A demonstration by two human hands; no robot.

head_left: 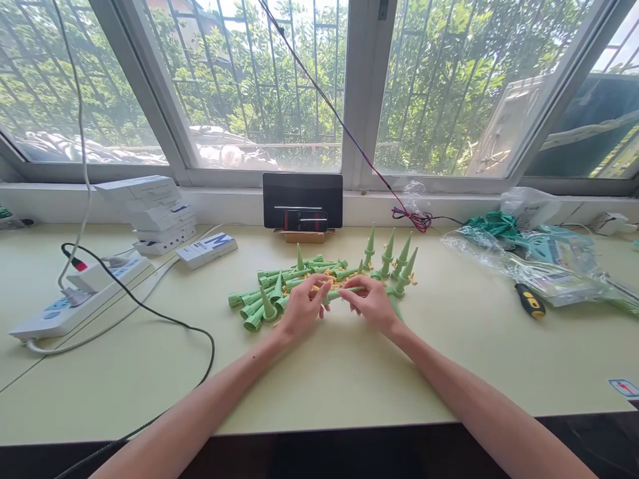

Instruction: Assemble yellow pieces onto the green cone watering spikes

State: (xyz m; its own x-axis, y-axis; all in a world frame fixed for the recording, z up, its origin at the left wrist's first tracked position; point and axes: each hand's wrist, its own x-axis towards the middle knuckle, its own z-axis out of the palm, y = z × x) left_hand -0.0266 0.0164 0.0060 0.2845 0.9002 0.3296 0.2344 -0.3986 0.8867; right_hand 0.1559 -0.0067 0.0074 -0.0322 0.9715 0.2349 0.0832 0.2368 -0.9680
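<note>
Both my hands meet over the middle of the pale green table (349, 372). My left hand (302, 307) and my right hand (370, 303) are closed on the two ends of one green cone-shaped spike (343, 292), held level between them. Just behind them lies a heap of several green spikes (272, 293), mixed with small yellow pieces (333, 285). Several more green spikes (394, 263) stand upright, points up, to the right of the heap.
A white power strip (74, 299) with plugs and a black cable (150, 313) lies at the left. White boxes (154, 213) are stacked behind it. A dark phone on a stand (302, 203) leans at the window sill. Plastic bags (534, 259) and a yellow-black screwdriver (530, 301) lie at the right.
</note>
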